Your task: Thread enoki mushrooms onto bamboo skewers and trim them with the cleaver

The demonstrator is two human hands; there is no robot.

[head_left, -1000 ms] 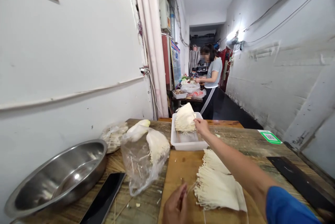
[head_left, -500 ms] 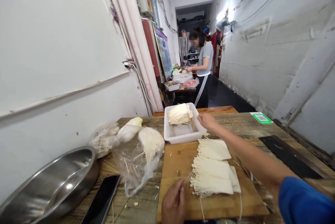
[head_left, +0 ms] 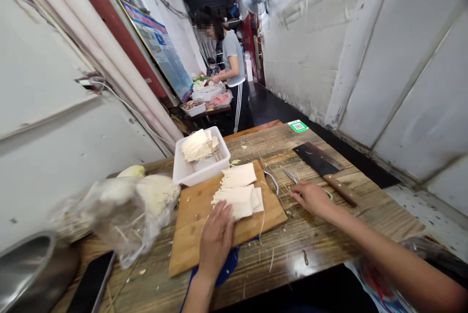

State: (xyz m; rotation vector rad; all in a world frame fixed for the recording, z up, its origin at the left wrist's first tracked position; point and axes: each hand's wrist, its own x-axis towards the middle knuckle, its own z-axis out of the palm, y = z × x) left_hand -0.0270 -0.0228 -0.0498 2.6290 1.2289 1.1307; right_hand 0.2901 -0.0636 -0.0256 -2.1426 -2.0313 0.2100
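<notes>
Trimmed bundles of enoki mushrooms lie flat and side by side on a wooden cutting board. My left hand rests at their near left end, fingers stretched out and touching them. Beyond the board's right edge, my right hand is low over the table with its fingertips drawn together. They are at the near ends of several thin wooden skewers; whether they grip one is hidden. A small knife blade lies just past those fingers. Stacked enoki on skewers sit in a white plastic tray behind the board.
A cleaver lies to the right on the wooden table. At left are a plastic bag with more enoki, a phone and a steel basin. A person stands at a farther table.
My right hand has left the white tray and come back to the skewers on the table. My left hand has moved from a curled position onto the enoki. The view has turned right.
</notes>
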